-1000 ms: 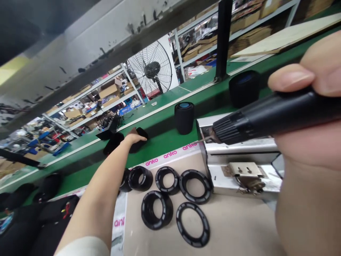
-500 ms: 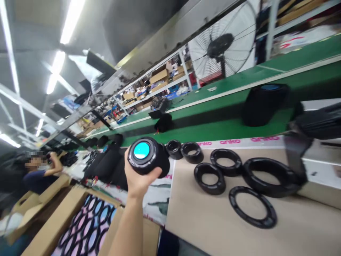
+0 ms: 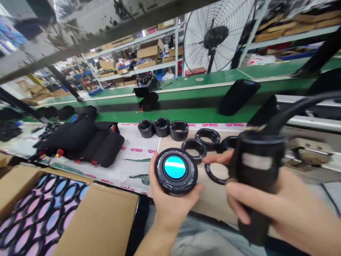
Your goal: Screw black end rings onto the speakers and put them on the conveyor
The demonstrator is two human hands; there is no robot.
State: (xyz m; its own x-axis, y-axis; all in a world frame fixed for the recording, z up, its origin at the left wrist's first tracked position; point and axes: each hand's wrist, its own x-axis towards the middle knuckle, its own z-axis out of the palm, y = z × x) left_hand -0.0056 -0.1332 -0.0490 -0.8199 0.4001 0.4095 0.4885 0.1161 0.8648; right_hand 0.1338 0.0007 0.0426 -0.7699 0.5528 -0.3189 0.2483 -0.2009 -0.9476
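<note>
My left hand [image 3: 167, 202] is wrapped round a black cylindrical speaker [image 3: 163, 174], its glossy ringed end with a bright blue disc turned up at me. To the right, my right hand [image 3: 282, 209] grips a thick black corded power tool [image 3: 258, 188] with a pale label; motion blurs it, and its lower tip cannot be made out. Behind the fingers of that hand, a flat black ring [image 3: 213, 176] lies on the brown board [image 3: 210, 204]. Just beyond the speaker stand several black rings [image 3: 179, 131], arranged in a slanting row.
Black fabric-covered cylinders [image 3: 80, 138] are piled on the white sheet at left. An open carton [image 3: 101, 213] of black rings stands at lower left. Behind runs a green conveyor [image 3: 186, 103] carrying a dark cylinder [image 3: 237, 97]. A large fan [image 3: 215, 37] and shelves are farther back.
My view has swung down and right. My left hand has brought the speaker nearer, its blue end facing me more squarely. My right hand has come into view, gripping the power tool.
</note>
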